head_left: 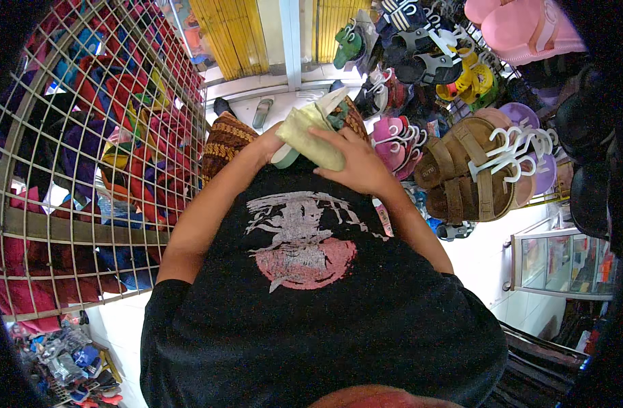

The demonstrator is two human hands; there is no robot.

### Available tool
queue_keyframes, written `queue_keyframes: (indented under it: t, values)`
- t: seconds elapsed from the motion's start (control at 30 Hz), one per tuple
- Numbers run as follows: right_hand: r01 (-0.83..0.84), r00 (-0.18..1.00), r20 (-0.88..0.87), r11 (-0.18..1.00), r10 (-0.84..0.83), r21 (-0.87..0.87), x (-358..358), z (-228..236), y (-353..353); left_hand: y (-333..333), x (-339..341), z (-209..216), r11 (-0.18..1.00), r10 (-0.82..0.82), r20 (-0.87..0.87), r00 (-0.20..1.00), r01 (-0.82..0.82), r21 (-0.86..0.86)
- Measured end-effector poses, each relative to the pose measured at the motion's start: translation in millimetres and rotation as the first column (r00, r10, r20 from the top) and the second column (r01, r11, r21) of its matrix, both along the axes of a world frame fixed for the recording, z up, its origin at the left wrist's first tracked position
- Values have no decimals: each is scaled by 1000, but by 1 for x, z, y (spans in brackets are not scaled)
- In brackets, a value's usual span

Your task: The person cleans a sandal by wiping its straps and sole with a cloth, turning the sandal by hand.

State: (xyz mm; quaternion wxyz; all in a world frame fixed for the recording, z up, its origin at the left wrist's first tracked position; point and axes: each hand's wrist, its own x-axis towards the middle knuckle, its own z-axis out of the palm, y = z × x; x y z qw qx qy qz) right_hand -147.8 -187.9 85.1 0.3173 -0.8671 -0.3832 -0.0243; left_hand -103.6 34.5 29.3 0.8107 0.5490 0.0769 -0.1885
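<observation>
In front of my lap, a pale yellow cloth (310, 138) lies over what looks like a sandal (285, 157). Only the sandal's pale green rounded end, a whitish tip and a dark green part show past the cloth. My left hand (270, 143) grips it from the left side, its fingers mostly hidden behind. On the right, my right hand (355, 162) is closed over the cloth, with fingers pressed along its upper side. A single grey-green sandal (262, 113) rests on the floor beyond my left hand.
A wire grid rack (93, 136) with colourful cloth goods stands close on my left. Brown sandals (471, 170), pink sandals (396, 143) and yellow clogs (471, 78) hang on white hooks at right. A glass-fronted cabinet (563, 262) is at far right.
</observation>
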Motion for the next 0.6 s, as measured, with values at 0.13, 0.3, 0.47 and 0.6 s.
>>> queue_keyframes:
  t: [0.13, 0.3, 0.47, 0.6]
  values:
    - [420, 907, -2, 904, -422, -83, 8, 5, -1, 15, 10, 5, 939, -267, -129, 955, 287, 188]
    - [67, 998, 1, 997, -67, 24, 0, 2, -1, 12, 10, -10, 990, -127, -53, 990, 131, 62]
    - [466, 881, -57, 883, -469, -58, 7, 11, 1, 15, 10, 2, 937, -265, -117, 957, 284, 203]
    - [51, 996, -66, 997, -54, -60, -3, 10, -1, 9, 3, 0, 955, -192, -78, 978, 205, 213]
